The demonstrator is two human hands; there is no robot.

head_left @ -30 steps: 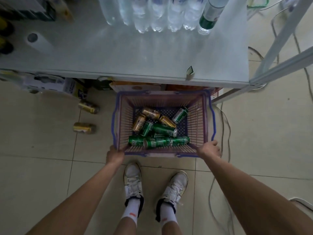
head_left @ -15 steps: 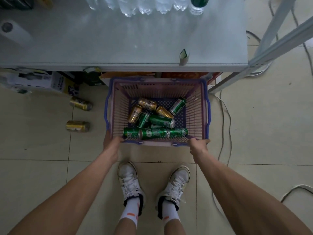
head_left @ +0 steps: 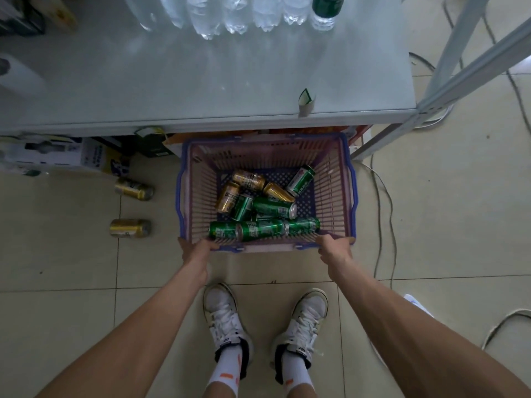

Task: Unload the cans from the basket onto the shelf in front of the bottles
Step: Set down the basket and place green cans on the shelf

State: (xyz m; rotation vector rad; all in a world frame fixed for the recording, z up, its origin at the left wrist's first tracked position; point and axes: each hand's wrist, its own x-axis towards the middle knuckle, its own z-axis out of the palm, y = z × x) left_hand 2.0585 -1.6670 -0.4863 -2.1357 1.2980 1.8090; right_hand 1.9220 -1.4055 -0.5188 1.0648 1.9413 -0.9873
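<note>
Head | hands (head_left: 197, 250) (head_left: 334, 249) grip basket (head_left: 195, 196) near rim | far rim at shelf (head_left: 201, 90) edge

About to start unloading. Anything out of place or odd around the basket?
Yes: two gold cans lie on their sides on the floor tiles left of the basket, outside it. Inside, the green and gold cans are piled on their sides. A paper tag curls off the shelf at its front edge. No spill shows.

The single head-worn camera is looking steeply down and forward from close above the pink slatted plastic basket (head_left: 198, 196), taking in beige tiled floor (head_left: 436, 231) and pale grey shelf (head_left: 201, 81).
</note>
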